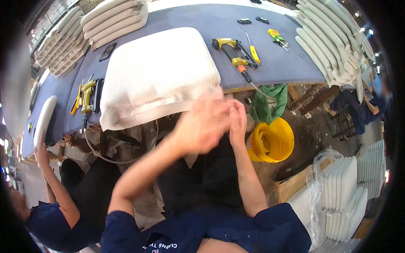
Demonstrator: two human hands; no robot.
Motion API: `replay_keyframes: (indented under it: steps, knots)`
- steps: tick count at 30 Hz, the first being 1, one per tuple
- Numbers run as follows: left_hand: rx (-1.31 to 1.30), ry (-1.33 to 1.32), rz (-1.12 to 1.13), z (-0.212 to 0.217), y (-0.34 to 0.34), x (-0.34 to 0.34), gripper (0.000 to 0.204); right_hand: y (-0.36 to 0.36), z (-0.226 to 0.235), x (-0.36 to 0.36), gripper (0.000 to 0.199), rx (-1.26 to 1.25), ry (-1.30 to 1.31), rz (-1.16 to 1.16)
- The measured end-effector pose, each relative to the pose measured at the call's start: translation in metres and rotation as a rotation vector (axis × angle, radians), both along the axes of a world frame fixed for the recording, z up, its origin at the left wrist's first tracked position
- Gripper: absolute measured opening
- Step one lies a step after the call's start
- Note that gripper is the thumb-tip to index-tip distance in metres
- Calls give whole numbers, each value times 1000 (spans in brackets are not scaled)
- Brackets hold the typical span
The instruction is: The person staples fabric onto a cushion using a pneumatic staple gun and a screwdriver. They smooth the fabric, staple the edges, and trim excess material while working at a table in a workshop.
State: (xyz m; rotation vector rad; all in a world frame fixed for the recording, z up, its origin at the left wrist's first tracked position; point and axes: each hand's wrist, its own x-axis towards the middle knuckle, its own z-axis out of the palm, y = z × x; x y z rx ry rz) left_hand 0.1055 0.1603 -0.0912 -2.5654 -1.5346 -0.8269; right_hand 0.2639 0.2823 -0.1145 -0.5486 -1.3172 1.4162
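Observation:
My left hand is smeared by motion in front of the near right corner of a white fabric-covered seat cushion. Close against it, partly behind it, is my right hand, its fingers stretched upward; I see nothing held in it. The two hands overlap, and whether they press together I cannot tell. The cushion lies on the blue-grey padded table, a loose strip of fabric hanging along its near edge. To its right rests a yellow-black staple gun with a hose; another staple gun lies to its left.
A yellow screwdriver and a small green-yellow box lie at the right. Cushion stacks stand at the back. Below the table edge are a green cloth and a yellow bucket. A co-worker's hand touches another cushion.

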Motion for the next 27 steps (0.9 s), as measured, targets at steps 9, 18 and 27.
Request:
replay_keyframes:
  steps: [9, 18, 27]
  knots:
    - [-139, 262, 368, 99, 158, -118, 52, 25, 25, -30, 51, -297, 755, 57]
    - [-25, 155, 444, 93, 128, -108, 47, -133, 8, -72, 37, 510, -829, 1071]
    - [-110, -491, 784, -56, -146, -47, 59, -92, 42, -10, 22, 274, -704, 906]
